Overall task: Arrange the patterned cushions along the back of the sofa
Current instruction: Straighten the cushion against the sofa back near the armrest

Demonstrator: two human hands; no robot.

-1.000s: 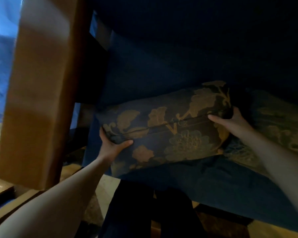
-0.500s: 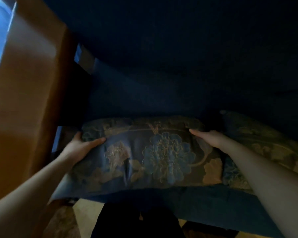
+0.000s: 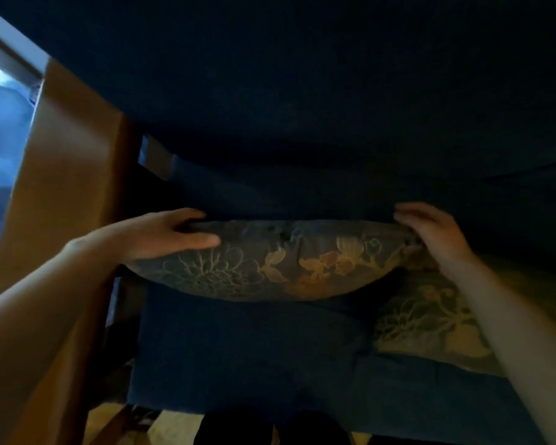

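Both the left hand (image 3: 170, 234) and right hand (image 3: 430, 234) grip the floral cushion (image 3: 270, 268) by its top corners against the sofa's back (image 3: 302, 107), a second cushion (image 3: 430, 319) apparently placed beside it, leaving only final straightening.

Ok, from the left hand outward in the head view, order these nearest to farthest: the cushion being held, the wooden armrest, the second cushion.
1. Held cushion: under the left hand, touching.
2. Wooden armrest: just left of that hand.
3. Second cushion: far right, under the right forearm.
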